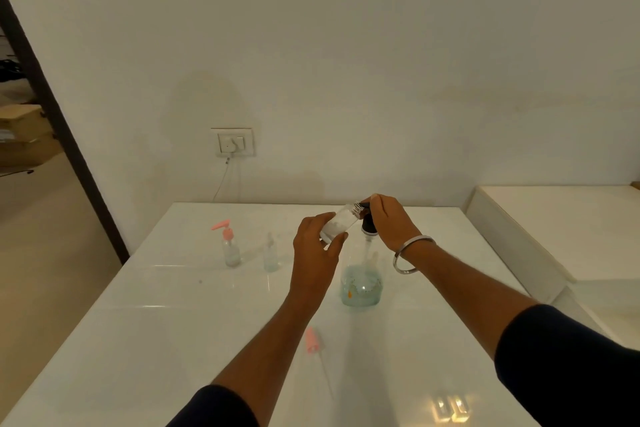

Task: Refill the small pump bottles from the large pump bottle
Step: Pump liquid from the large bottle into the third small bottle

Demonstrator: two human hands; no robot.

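Nearest, a pink pump head (312,340) lies on the white counter (173,322). Left hand (317,246) grips a tilted small clear bottle (341,221); right hand (389,222) presses the large clear bottle's (362,282) black pump (367,224).

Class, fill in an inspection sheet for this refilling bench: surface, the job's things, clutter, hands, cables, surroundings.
Surface: white glossy table, with a light reflection near its front edge.
Job's things: large pump bottle upright, blue liquid low inside; open small bottle tilted with its mouth at the pump spout; pink-pump small bottle and another small bottle standing at left; loose pink pump lying near the front.
Clutter: nothing seen.
Hands: left hand grips the open small bottle; right hand rests on the black pump head.
Cables: a thin cable hangs from the wall socket.
Surroundings: pale wall, doorway at left, white ledge at right.
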